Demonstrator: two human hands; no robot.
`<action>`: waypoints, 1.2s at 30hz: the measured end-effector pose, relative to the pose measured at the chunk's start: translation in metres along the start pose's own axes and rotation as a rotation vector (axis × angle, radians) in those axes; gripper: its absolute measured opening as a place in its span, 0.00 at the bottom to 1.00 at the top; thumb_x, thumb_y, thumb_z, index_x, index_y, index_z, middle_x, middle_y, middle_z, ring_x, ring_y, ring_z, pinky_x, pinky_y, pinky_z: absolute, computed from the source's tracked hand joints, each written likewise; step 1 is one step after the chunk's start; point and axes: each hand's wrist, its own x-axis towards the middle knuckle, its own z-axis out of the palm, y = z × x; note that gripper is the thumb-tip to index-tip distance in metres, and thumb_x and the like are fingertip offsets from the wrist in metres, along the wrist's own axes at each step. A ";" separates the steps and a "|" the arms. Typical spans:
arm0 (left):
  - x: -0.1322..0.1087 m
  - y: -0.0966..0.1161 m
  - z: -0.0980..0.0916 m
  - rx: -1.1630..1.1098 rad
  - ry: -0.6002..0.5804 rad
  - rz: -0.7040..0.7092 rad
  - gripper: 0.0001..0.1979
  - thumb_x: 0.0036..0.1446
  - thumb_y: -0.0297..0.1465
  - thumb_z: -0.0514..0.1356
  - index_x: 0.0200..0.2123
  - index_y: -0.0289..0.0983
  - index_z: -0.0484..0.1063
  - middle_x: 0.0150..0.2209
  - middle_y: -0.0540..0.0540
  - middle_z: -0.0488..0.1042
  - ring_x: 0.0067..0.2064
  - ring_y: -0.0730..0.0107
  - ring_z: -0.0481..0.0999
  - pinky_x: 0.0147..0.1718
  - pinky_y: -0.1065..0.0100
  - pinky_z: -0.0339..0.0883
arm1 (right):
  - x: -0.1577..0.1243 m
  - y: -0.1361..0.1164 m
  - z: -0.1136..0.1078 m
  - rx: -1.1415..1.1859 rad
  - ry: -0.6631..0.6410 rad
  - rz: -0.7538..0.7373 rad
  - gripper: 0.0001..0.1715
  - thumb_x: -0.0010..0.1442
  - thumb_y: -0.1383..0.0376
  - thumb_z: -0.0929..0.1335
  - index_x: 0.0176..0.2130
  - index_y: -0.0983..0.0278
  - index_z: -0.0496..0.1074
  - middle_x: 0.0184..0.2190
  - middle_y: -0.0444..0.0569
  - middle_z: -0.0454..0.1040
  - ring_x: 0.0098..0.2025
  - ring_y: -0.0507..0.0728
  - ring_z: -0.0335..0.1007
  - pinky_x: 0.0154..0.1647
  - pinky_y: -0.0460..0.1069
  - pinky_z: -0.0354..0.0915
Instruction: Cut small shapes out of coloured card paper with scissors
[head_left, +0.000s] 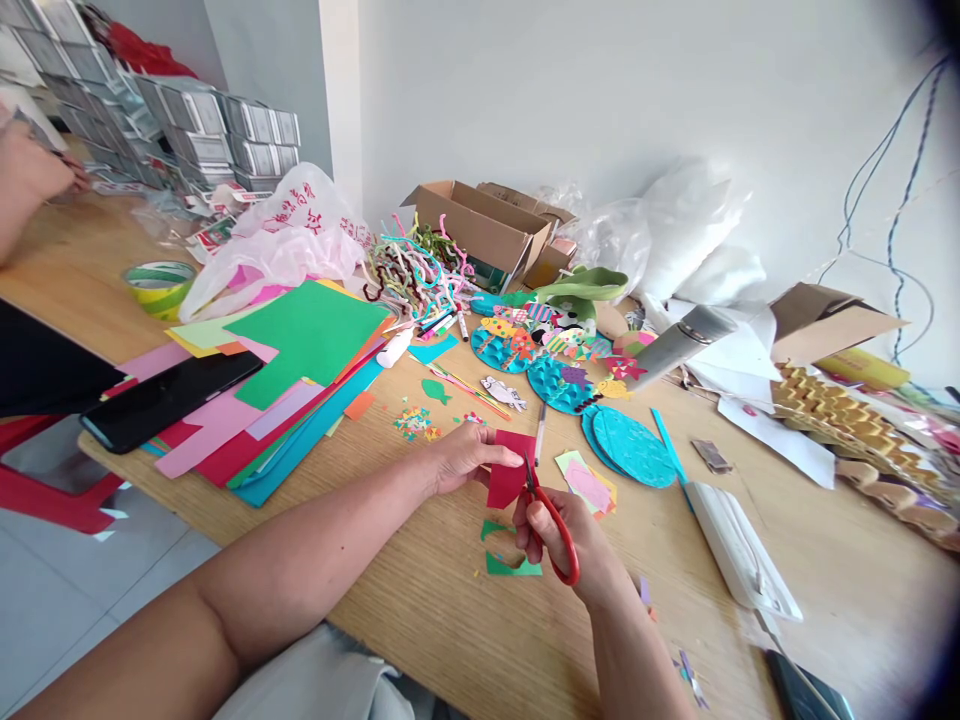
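My left hand is closed on a piece of red paper, thumb on top, holding it above the table. My right hand grips red-handled scissors, whose blades meet the paper's right edge. Below the hands lies a green paper piece with a cut-out. To the right are small pastel paper pieces. A green paper fish and a heap of colourful paper bits lie beyond my left hand. A pen rests just behind the red paper.
Coloured paper sheets and a black phone lie on the left. Pipe cleaners, blue painted discs and a cardboard box stand behind. A white power strip is right. Another person's hand shows far left.
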 end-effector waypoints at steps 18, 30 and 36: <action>-0.001 0.001 0.000 0.028 -0.002 -0.003 0.15 0.36 0.33 0.68 0.28 0.31 0.73 0.27 0.47 0.75 0.27 0.73 0.73 0.27 0.71 0.65 | -0.001 -0.002 0.000 0.015 -0.013 -0.004 0.35 0.48 0.36 0.64 0.23 0.67 0.66 0.17 0.48 0.69 0.18 0.51 0.63 0.18 0.45 0.57; 0.000 0.000 0.000 0.081 0.023 -0.015 0.17 0.32 0.35 0.70 0.26 0.31 0.73 0.26 0.47 0.75 0.26 0.72 0.73 0.26 0.71 0.64 | -0.002 -0.003 -0.001 -0.001 -0.046 -0.016 0.37 0.47 0.35 0.63 0.27 0.67 0.67 0.17 0.48 0.69 0.19 0.53 0.65 0.20 0.46 0.60; 0.000 0.000 0.000 0.096 0.012 -0.017 0.16 0.32 0.34 0.70 0.26 0.31 0.74 0.26 0.46 0.76 0.27 0.71 0.73 0.27 0.70 0.64 | -0.001 -0.002 -0.002 -0.002 -0.078 -0.032 0.35 0.48 0.37 0.65 0.26 0.68 0.68 0.18 0.48 0.69 0.19 0.53 0.65 0.21 0.46 0.60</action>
